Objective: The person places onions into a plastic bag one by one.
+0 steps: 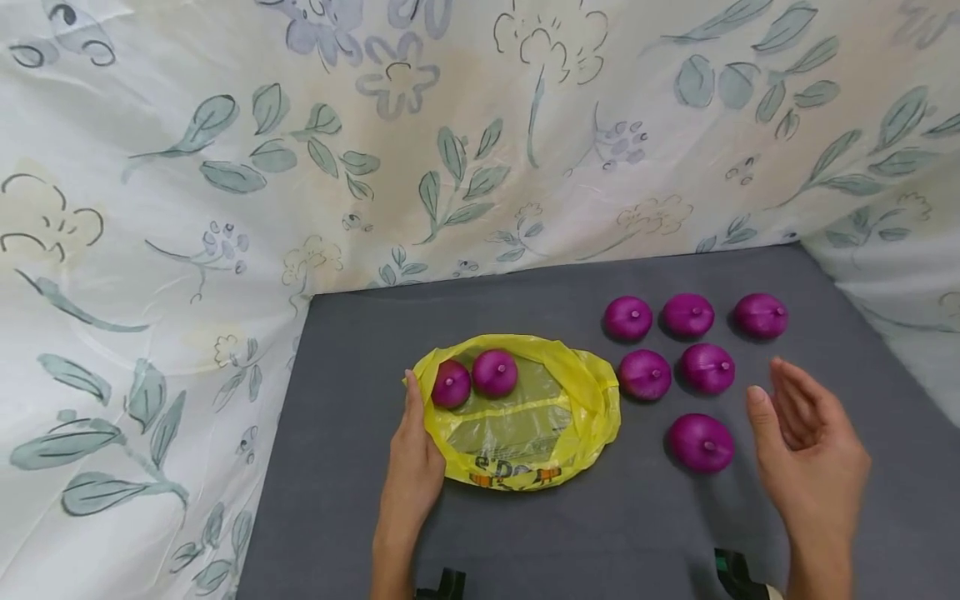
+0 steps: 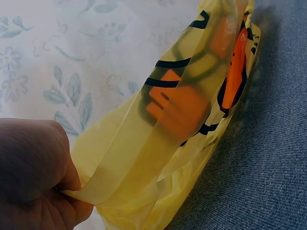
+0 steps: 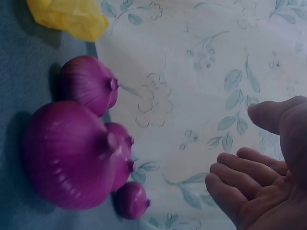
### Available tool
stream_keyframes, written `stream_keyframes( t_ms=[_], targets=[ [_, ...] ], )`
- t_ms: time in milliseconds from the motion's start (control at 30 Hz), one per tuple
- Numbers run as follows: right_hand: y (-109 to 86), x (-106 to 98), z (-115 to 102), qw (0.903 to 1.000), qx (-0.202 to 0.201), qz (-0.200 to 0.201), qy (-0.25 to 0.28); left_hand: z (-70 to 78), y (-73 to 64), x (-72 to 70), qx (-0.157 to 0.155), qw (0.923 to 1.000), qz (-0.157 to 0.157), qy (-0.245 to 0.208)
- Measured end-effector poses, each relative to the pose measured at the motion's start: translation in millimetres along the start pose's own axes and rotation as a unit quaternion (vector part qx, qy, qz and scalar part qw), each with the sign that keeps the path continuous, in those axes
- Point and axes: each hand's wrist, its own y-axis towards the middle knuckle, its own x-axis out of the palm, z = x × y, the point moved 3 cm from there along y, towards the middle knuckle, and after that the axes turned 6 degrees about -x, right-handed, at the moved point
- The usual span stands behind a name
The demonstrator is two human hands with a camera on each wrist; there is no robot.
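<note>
A yellow plastic bag [image 1: 600, 392] lies with its mouth spread wide on the grey table. Two purple onions [image 1: 495, 372] sit inside it at the left. My left hand [image 1: 414, 471] pinches the bag's left rim; the left wrist view shows the yellow film [image 2: 129, 167] between thumb and fingers. My right hand [image 1: 817, 458] is held above the table with relaxed, slightly bent fingers and nothing in it. Nearest to it is a purple onion [image 1: 701, 443], apart from the fingers. In the right wrist view a large onion [image 3: 69, 155] stands left of the hand.
Several more onions [image 1: 707, 368] lie in loose rows to the right of the bag. The grey tabletop [image 1: 337, 517] ends at the back against a floral cloth [image 1: 465, 183], which also hangs at the left and right. Dark camera mounts [image 1: 735, 575] show at the bottom edge.
</note>
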Motion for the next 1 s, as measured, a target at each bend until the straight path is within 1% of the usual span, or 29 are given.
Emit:
stream_keyframes(
  t_ms=[33, 200, 267, 500, 600, 700, 767, 867, 900, 933, 1000],
  targets=[
    [0.2, -2, 1, 1.0, 0.006, 0.003, -0.001, 1.2, 1.5, -0.1, 0.003, 1.0, 0.001, 0.001],
    [0.3, -8, 5, 0.9993, 0.026, 0.018, -0.018, 4.1, 6.5, -0.6, 0.0, 1.0, -0.006, 0.001],
    [1.6, -7, 7, 0.999, 0.03, 0.02, -0.028, 4.3, 8.0, -0.9, -0.009, 0.9999, -0.012, 0.0],
    [13.6, -3, 18, 0.9979, 0.063, 0.005, -0.017, 4.6, 10.5, -4.4, -0.024, 0.9994, -0.025, 0.006],
    [22.7, -3, 22, 0.998, 0.058, -0.005, -0.027, 3.7, 7.2, -7.4, -0.037, 0.9989, -0.027, 0.013],
    [39.9, -4, 25, 0.9982, 0.043, -0.013, -0.04, 2.9, 3.4, -10.8, -0.047, 0.9984, -0.025, 0.019],
    [56.1, -6, 27, 0.9982, 0.045, -0.013, -0.038, 2.8, 2.8, -12.2, -0.048, 0.9983, -0.027, 0.019],
    [82.8, -10, 35, 0.9973, 0.065, -0.008, -0.032, 4.0, 4.9, -11.3, -0.045, 0.9982, -0.036, 0.015],
    [91.5, -10, 39, 0.997, 0.072, -0.005, -0.027, 4.5, 6.3, -10.7, -0.042, 0.9982, -0.039, 0.013],
    [99.4, -10, 43, 0.9961, 0.087, -0.005, -0.018, 5.2, 8.0, -10.1, -0.041, 0.9982, -0.042, 0.01],
    [112.9, -9, 54, 0.9944, 0.104, -0.004, -0.016, 6.5, 11.5, -8.9, -0.04, 0.998, -0.048, 0.007]
  ],
)
